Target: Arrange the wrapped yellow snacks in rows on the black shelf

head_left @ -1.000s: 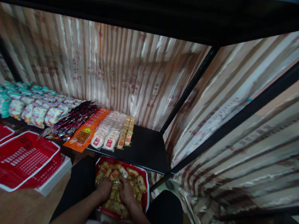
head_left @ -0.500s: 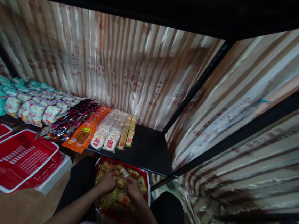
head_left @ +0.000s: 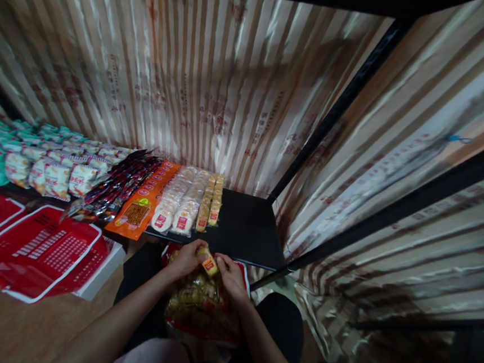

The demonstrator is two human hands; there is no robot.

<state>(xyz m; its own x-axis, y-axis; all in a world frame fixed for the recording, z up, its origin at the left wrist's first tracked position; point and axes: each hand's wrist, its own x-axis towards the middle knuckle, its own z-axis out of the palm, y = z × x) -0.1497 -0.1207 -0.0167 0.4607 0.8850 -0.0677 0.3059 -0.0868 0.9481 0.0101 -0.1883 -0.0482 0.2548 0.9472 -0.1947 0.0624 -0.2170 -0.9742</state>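
Note:
A small gold-wrapped snack packet (head_left: 208, 263) with a red label is held up between my hands. My left hand (head_left: 191, 257) pinches it from the left and top. At its right edge my right hand (head_left: 232, 274) has its thumb and fingers closed against it. Below both hands, a red bag with a white edge (head_left: 245, 271) rests between my knees, full of similar gold-wrapped packets (head_left: 201, 298). On the black shelf (head_left: 249, 223) just ahead stand two rows of the same gold packets (head_left: 209, 202).
Left along the shelf lie round white wrapped crackers (head_left: 181, 201), an orange packet (head_left: 137, 212), dark packets (head_left: 125, 180) and many white-and-teal bags (head_left: 49, 164). Red bags (head_left: 53, 249) lie at the left by a white box (head_left: 105, 269). Black frame bars (head_left: 341, 105) cross the striped curtain (head_left: 200, 94).
My hands have lifted from among the packets in the bag, bringing one gold packet up toward the shelf's edge. The camera view has shifted slightly.

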